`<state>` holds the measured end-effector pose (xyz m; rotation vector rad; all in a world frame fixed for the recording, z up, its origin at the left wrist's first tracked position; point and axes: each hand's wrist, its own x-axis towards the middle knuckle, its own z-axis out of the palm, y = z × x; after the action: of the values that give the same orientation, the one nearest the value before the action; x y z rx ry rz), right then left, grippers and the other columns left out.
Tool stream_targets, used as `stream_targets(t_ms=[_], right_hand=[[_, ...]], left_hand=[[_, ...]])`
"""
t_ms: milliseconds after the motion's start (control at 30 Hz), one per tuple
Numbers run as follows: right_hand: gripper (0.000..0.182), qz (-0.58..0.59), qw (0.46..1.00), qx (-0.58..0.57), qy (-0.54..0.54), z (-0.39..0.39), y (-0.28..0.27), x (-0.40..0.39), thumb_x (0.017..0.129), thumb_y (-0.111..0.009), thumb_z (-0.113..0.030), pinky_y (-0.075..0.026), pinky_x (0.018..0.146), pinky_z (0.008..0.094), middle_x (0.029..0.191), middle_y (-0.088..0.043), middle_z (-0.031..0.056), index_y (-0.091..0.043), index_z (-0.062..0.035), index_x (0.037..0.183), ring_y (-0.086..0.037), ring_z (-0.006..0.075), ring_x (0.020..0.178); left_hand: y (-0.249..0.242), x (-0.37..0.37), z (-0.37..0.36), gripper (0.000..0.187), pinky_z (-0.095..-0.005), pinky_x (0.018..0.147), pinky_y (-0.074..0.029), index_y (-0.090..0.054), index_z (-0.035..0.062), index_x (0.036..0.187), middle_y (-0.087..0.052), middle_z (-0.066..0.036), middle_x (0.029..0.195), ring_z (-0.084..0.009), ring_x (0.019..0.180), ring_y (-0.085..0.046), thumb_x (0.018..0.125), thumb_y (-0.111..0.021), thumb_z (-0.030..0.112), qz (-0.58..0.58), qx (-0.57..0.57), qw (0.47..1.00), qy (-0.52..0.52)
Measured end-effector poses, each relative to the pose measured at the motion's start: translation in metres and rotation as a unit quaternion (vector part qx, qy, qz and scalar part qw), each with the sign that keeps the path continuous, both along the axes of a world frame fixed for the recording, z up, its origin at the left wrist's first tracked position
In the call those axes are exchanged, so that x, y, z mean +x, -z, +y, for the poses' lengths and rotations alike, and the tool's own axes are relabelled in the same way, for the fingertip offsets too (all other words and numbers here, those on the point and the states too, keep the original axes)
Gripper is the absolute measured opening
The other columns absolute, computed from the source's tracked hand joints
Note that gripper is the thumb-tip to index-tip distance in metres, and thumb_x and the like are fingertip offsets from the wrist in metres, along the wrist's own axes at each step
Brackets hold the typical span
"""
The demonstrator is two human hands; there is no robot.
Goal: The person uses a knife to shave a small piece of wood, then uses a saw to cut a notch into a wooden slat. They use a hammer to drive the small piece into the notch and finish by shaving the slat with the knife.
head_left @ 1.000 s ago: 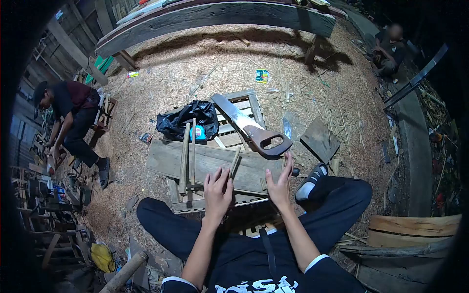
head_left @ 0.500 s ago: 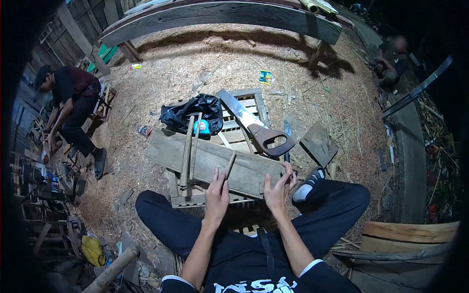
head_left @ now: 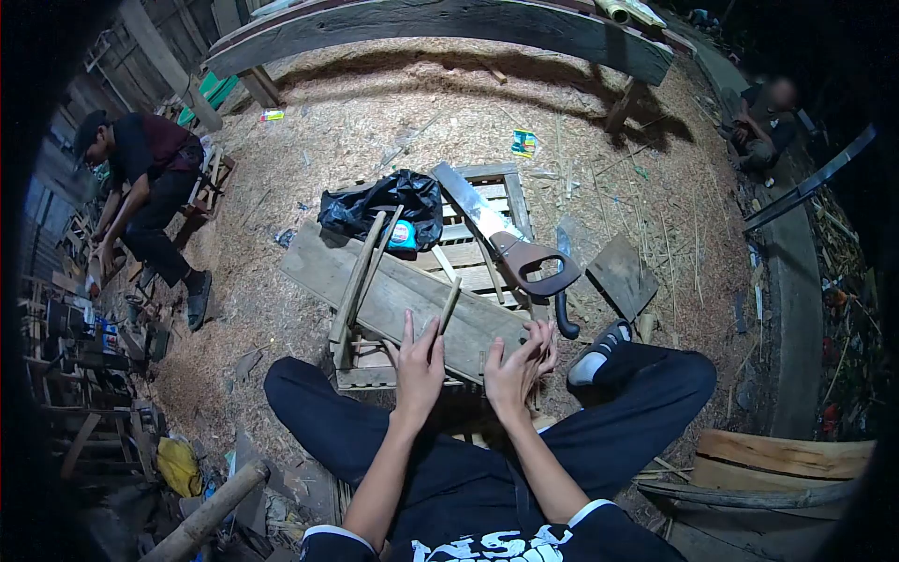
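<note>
A wide grey board (head_left: 407,292) lies aslant over a slatted wooden crate (head_left: 478,255). My left hand (head_left: 420,367) is at the board's near edge, fingers apart, beside a short thin stick (head_left: 450,306). To its right my right hand (head_left: 514,372) is at the board's right end, its fingers spread and partly curled; nothing shows clearly in it. Two narrow strips (head_left: 359,276) rest across the board's left part. Behind them are a black plastic bag (head_left: 401,194) and a blue tape measure (head_left: 403,237). A handsaw (head_left: 506,239) lies on the crate's right side.
A dark curved handle (head_left: 566,314) and a square board (head_left: 623,276) are on the right. A long wooden bench (head_left: 440,36) spans the back. One person (head_left: 145,192) bends over work at the left; another person (head_left: 763,122) sits at the back right.
The board has tilted more steeply, its right end now nearer me. My right hand has moved left and toward me with it. The view has shifted slightly.
</note>
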<state>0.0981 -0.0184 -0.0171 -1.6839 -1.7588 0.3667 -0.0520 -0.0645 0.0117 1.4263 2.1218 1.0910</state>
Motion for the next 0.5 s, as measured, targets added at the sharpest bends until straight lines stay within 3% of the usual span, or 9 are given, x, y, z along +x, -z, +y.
stream_targets(t_ms=[133, 200, 333, 400, 500], right_hand=[[0.054, 0.014, 1.0, 0.013, 0.013, -0.001, 0.004, -0.001, 0.092, -0.066, -0.021, -0.015, 0.118, 0.0619, 0.149, -0.04, 0.0263, -0.039, -0.0014, 0.135, -0.024, 0.0432, 0.153], [0.053, 0.019, 1.0, 0.013, 0.014, -0.003, 0.004, -0.003, 0.092, -0.066, -0.021, -0.015, 0.118, 0.0617, 0.15, -0.04, 0.0264, -0.04, -0.0011, 0.134, -0.024, 0.0432, 0.154], [0.048, 0.034, 0.999, -0.007, 0.023, -0.01, 0.004, -0.013, 0.093, -0.065, -0.02, -0.016, 0.117, 0.0613, 0.152, -0.036, 0.0271, -0.042, -0.0008, 0.131, -0.021, 0.0442, 0.155], [0.049, 0.029, 0.999, -0.001, 0.014, -0.012, 0.006, -0.017, 0.093, -0.066, -0.02, -0.015, 0.118, 0.0608, 0.152, -0.035, 0.0273, -0.042, -0.0001, 0.13, -0.02, 0.0437, 0.155], [0.05, 0.014, 1.0, -0.01, 0.003, -0.012, 0.002, -0.019, 0.093, -0.066, -0.021, -0.014, 0.119, 0.0606, 0.153, -0.032, 0.0284, -0.043, 0.0015, 0.131, -0.018, 0.0439, 0.155]], left_hand=[[0.006, 0.007, 0.0, 0.038, -0.0602, 0.12, -0.026, -0.066, 0.0034, 0.137, -0.042, -0.032, 0.157, -0.0473, 0.142, -0.047, 0.103, -0.06, 0.019, -0.042, 0.013, 0.999, -0.007], [0.003, 0.003, -0.001, 0.039, -0.0687, 0.121, -0.012, -0.066, 0.0041, 0.137, -0.042, -0.031, 0.157, -0.0461, 0.144, -0.045, 0.104, -0.059, 0.024, -0.004, -0.02, 1.0, -0.005], [-0.001, 0.0, 0.001, 0.037, -0.0679, 0.121, -0.016, -0.067, 0.0043, 0.136, -0.042, -0.036, 0.154, -0.046, 0.145, -0.043, 0.104, -0.058, 0.02, -0.029, -0.009, 0.999, -0.011], [-0.003, -0.001, 0.003, 0.037, -0.0729, 0.12, -0.005, -0.067, 0.004, 0.136, -0.048, -0.033, 0.152, -0.0432, 0.145, -0.044, 0.105, -0.057, 0.02, 0.025, -0.03, 0.999, -0.016], [-0.008, 0.003, 0.005, 0.037, -0.0681, 0.123, -0.006, -0.067, 0.0025, 0.136, -0.056, -0.03, 0.145, -0.0401, 0.145, -0.046, 0.104, -0.057, 0.019, 0.058, -0.051, 0.997, 0.019]])
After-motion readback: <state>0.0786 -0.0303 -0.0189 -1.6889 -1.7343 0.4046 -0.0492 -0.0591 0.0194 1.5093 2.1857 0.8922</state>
